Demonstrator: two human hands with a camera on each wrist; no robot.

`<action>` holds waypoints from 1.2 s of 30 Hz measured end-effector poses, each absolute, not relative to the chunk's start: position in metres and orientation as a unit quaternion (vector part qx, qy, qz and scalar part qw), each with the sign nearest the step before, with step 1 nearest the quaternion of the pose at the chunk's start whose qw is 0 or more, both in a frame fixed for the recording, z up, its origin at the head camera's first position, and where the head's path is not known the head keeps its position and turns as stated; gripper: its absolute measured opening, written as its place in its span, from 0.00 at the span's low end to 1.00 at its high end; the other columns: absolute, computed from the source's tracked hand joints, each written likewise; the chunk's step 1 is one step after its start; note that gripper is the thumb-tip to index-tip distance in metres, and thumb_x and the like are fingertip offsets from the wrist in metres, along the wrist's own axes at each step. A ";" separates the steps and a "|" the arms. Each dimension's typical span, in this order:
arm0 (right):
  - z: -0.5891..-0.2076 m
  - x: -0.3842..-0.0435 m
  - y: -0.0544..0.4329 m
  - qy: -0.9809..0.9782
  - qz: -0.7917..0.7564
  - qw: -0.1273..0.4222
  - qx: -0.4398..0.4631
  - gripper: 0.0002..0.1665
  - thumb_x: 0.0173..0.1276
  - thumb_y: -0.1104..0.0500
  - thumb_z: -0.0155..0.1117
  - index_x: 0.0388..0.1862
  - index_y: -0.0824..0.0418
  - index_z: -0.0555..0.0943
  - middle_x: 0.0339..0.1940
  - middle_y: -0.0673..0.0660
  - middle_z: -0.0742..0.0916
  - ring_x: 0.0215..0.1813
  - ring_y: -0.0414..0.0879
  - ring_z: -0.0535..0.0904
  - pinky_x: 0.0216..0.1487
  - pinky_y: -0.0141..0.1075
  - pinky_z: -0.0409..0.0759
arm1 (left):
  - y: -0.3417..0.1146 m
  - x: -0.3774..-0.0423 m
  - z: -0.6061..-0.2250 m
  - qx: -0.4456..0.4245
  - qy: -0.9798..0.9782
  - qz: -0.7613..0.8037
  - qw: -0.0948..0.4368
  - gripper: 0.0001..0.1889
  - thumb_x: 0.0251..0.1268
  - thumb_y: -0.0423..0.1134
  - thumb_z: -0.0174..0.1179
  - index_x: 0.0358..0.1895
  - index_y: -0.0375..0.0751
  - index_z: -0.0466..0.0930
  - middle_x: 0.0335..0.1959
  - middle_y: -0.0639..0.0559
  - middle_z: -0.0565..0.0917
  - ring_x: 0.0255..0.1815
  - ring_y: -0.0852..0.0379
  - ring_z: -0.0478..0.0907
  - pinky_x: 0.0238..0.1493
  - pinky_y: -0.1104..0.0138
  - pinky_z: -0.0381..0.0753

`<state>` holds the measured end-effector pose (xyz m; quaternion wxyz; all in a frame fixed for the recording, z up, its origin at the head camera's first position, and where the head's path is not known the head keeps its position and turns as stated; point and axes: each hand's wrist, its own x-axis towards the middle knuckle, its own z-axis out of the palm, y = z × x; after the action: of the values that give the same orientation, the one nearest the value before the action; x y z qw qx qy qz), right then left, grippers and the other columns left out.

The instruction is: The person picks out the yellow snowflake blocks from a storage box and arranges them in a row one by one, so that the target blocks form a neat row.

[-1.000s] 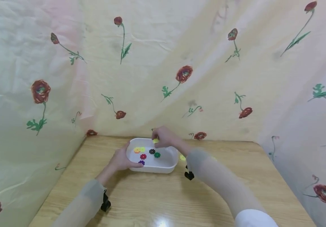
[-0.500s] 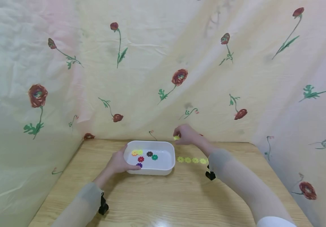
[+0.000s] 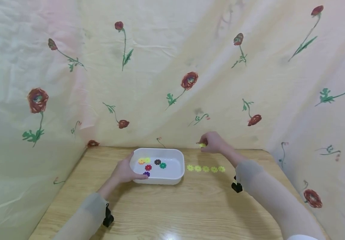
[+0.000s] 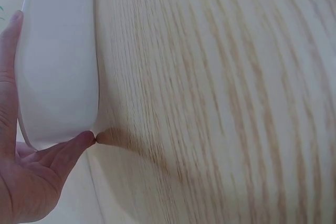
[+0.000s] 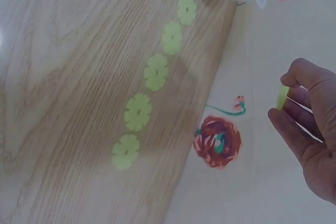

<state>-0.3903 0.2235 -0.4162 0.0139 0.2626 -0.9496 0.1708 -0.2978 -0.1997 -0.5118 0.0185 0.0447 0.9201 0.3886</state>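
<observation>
A white plastic tub [image 3: 158,181] stands on the table, gripped at its left end by my left hand [image 3: 123,171], the thumb lying over the front rim. Inside lie an orange [image 3: 141,161], a yellow [image 3: 147,160], a red [image 3: 148,167], a black [image 3: 157,162], a green [image 3: 163,165] and a purple flower-shaped disc [image 3: 146,174]. My right hand [image 3: 215,142] pinches another yellow flower-shaped disc [image 5: 282,97] between thumb and fingertips, raised near the back edge of the table. Several matching yellow discs [image 3: 206,169] form a straight row right of the tub.
The wooden table [image 3: 172,206] ends at the back against a flower-printed cloth [image 3: 148,83], which also hangs along both sides. A black wrist camera [image 3: 236,186] sits under the right forearm, and a second black wrist camera [image 3: 108,218] under the left.
My right hand has lifted out of the tub with a yellow disc and travelled right, past the tub, to behind the row. The left hand keeps its grip on the tub.
</observation>
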 end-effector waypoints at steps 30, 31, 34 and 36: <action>-0.448 -0.380 0.298 -0.966 0.154 0.006 0.209 0.13 0.59 0.61 0.77 0.40 0.69 0.89 0.36 0.63 0.92 0.41 0.55 0.87 0.49 0.52 0.88 | -0.199 -0.299 -0.509 0.043 0.925 0.377 0.023 0.73 0.41 0.63 0.86 0.87 0.40 0.50 0.82 0.35 0.67 0.78 0.35 0.70 0.79 0.38 0.69; -0.448 -0.378 0.299 -0.965 0.154 0.006 0.211 0.13 0.58 0.61 0.77 0.39 0.69 0.89 0.36 0.63 0.92 0.40 0.55 0.87 0.48 0.52 0.88 | -0.199 -0.299 -0.509 0.044 0.926 0.375 0.023 0.73 0.41 0.63 0.86 0.87 0.39 0.50 0.82 0.35 0.67 0.78 0.35 0.70 0.79 0.37 0.69; -0.450 -0.374 0.303 -0.966 0.158 0.002 0.207 0.12 0.59 0.62 0.77 0.39 0.70 0.89 0.36 0.63 0.92 0.40 0.55 0.87 0.48 0.52 0.88 | -0.200 -0.298 -0.509 0.045 0.926 0.375 0.020 0.73 0.40 0.63 0.86 0.87 0.39 0.50 0.81 0.34 0.68 0.77 0.35 0.70 0.78 0.37 0.70; -0.451 -0.372 0.306 -0.965 0.160 0.003 0.208 0.13 0.59 0.62 0.77 0.39 0.70 0.89 0.36 0.63 0.91 0.40 0.55 0.87 0.47 0.52 0.88 | -0.200 -0.298 -0.510 0.046 0.926 0.375 0.019 0.73 0.40 0.64 0.86 0.87 0.38 0.50 0.81 0.33 0.68 0.77 0.35 0.71 0.78 0.37 0.70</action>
<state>-0.3720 0.3061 -0.4509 0.0031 0.2078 -0.9650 0.1599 -0.2979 -0.2003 -0.5099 0.0187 0.0456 0.9256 0.3752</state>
